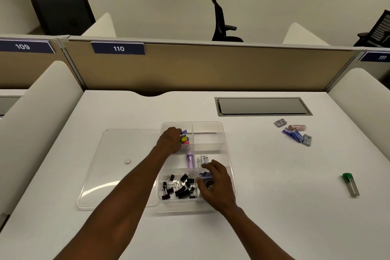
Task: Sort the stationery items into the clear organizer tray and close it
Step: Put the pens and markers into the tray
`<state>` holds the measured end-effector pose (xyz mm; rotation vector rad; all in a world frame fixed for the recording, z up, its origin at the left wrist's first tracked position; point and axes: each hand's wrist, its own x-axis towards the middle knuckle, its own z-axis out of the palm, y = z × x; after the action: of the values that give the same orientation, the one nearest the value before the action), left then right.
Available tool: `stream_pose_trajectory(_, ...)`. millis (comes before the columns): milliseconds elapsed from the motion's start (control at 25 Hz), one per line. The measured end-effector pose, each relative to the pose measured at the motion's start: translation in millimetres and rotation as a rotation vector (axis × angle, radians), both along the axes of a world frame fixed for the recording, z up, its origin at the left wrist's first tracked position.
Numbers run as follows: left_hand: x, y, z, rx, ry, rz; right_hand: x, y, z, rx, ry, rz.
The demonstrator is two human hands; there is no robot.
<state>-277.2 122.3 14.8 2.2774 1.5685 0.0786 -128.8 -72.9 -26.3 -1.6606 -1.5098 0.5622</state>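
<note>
The clear organizer tray [219, 126] stands open on the white desk, its clear lid [109, 167] lying flat at its left. My left hand [169, 140] reaches into the tray's far left compartment and is closed around small coloured clips [184, 139], yellow, pink and blue. My right hand [215, 186] is over the near right compartment, fingers curled on a small purple item [205, 175]. Black binder clips [179, 187] fill the near left compartment. A purple tube [190, 160] and white refill packs [203, 159] lie in the middle row.
Loose stationery lies at the right of the desk: a cluster of small grey, blue and pink packs [295, 133] and a green-capped item [350, 183]. A small pink disc [127, 161] rests on the lid. A grey cable hatch [262, 106] is behind the tray.
</note>
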Motion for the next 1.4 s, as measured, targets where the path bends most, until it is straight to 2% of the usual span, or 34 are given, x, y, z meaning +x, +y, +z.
stream_pose_trajectory(240,10.3,-22.7,1.4,0.073,-0.153,0.062,9.6,-0.7,13.7,0.103,0.134,-0.098)
stream_pose_trajectory(480,58.0,-58.1,6.9,0.232,-0.394,-0.040,42.2,-8.5,20.5,0.107,0.166,-0.188)
stream_pose_trajectory(880,184.6,-129.4,-11.2,0.155,-0.489,-0.261,157.3,-39.3,8.8,0.075,0.118,-0.455)
stream_pose_trajectory(1000,212.0,-149.1,-22.4,0.129,-0.493,-0.297,210.4,-52.1,8.1,-0.010,0.003,-0.667)
stream_pose_trajectory(1160,234.6,-169.1,-35.4,0.062,-0.473,-0.288,293.1,-67.9,15.9,-0.241,-0.198,-0.953)
stream_pose_trajectory(1240,241.9,-173.5,-39.8,0.039,-0.463,-0.293,330.3,-77.4,18.5,-0.360,-0.256,-1.018)
stream_pose_trajectory(1400,249.1,-172.9,-42.8,0.013,-0.433,-0.290,374.7,-89.1,11.3,-0.573,-0.201,-1.027)
